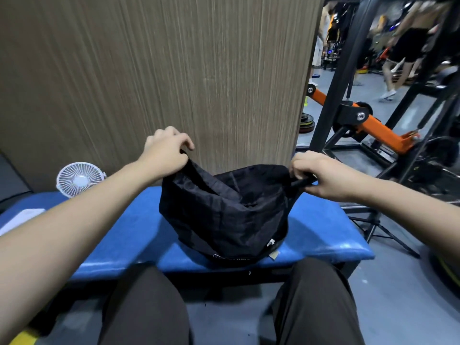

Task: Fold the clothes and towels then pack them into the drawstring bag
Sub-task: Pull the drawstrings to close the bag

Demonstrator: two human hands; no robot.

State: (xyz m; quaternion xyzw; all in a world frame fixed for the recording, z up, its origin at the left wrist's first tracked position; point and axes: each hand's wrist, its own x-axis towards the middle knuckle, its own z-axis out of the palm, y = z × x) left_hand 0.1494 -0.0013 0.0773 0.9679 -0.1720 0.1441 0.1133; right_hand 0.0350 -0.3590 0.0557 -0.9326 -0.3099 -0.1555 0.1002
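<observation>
- Here, at the far left edge of the blue padded worktop (139, 227), a flat white object (22, 219) lies partly hidden behind the left forearm; what it is cannot be told.
- Just behind that, at the back left corner of the worktop, a small white fan (79, 179) stands upright against the wood-grain panel (174, 70).
- The left hand (165, 151) is raised over the back edge of the worktop, its fingers (185, 141) curled and pinching the left rim of the bag's mouth.
- The black drawstring bag (224, 215) sits on the middle of the worktop, bulging, its base reaching the near edge; the mouth is pulled wide between both hands, and only dark fabric shows inside.
- The right hand (323, 175) is at the bag's right rim, fingers (300, 171) clamped on the black cord and fabric there.
- Below the near edge, two knees in dark trousers (144, 312) flank the bag.
- Beyond the right end of the worktop stands a black and orange gym frame (358, 115).
</observation>
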